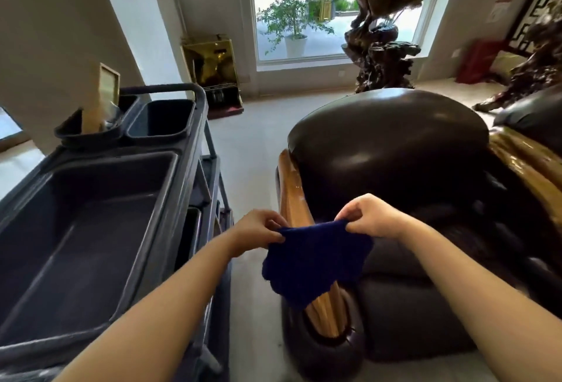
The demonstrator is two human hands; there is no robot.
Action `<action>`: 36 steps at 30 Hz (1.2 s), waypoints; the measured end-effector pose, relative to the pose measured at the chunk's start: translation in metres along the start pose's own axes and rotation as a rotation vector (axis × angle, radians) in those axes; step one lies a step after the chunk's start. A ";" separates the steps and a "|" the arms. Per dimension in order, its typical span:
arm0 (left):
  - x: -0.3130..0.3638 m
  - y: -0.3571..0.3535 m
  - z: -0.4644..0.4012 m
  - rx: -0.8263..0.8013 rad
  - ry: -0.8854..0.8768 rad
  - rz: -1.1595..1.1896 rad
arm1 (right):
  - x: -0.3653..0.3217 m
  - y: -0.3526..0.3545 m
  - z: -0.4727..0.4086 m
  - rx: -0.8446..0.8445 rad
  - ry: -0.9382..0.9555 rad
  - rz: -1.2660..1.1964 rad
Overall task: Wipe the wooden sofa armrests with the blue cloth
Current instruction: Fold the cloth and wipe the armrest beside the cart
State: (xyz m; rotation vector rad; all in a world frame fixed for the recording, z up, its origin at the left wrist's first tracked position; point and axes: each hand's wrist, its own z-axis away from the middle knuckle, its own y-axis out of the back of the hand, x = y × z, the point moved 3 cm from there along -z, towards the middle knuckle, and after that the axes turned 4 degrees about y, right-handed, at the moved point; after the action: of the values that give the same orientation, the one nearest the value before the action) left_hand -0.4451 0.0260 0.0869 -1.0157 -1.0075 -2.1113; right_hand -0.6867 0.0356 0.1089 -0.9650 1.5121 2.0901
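A dark blue cloth (316, 263) hangs spread between both hands, just above the near wooden armrest (293, 193) of a dark leather sofa chair (389, 150). My left hand (258, 232) pinches the cloth's upper left corner. My right hand (371, 217) pinches its upper right corner. The cloth covers the armrest's middle; light wood shows above it and below it (325, 311). A second wooden armrest (523, 162) lies on the chair's far right side.
A dark grey cleaning cart (91, 214) with deep bins stands close on the left, leaving a narrow strip of pale floor (252, 150) between it and the chair. A carved wood sculpture (380, 47) and a window stand behind the chair.
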 end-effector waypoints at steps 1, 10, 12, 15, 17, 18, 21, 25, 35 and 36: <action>-0.007 -0.009 -0.013 -0.015 0.017 0.003 | 0.015 -0.002 -0.006 -0.012 -0.017 -0.001; -0.064 -0.042 -0.138 -0.025 0.162 0.024 | 0.142 -0.039 -0.092 -0.077 -0.159 -0.097; -0.078 -0.043 -0.171 -0.011 0.178 0.008 | 0.168 -0.050 -0.118 -0.095 -0.174 -0.125; -0.097 -0.040 -0.215 0.014 0.214 -0.018 | 0.200 -0.063 -0.154 -0.077 -0.207 -0.157; -0.111 -0.038 -0.244 0.034 0.227 -0.025 | 0.219 -0.070 -0.180 -0.087 -0.213 -0.168; -0.117 -0.036 -0.257 0.049 0.230 -0.024 | 0.228 -0.071 -0.192 -0.084 -0.213 -0.175; -0.131 -0.029 -0.300 0.130 0.229 -0.002 | 0.251 -0.070 -0.235 -0.036 -0.196 -0.218; -0.148 -0.021 -0.343 0.247 0.221 -0.044 | 0.275 -0.077 -0.280 0.057 -0.164 -0.210; -0.194 -0.114 -0.344 0.607 0.028 -0.501 | 0.278 -0.196 -0.266 0.395 -0.165 0.058; -0.201 -0.123 -0.349 0.573 0.075 -0.492 | 0.282 -0.207 -0.270 0.380 -0.209 0.032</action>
State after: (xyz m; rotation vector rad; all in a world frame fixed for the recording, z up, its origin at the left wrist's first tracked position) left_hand -0.5625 -0.1591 -0.2727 -0.4270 -1.8258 -1.9941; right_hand -0.6627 -0.1688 -0.2823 -0.5683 1.7335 1.7662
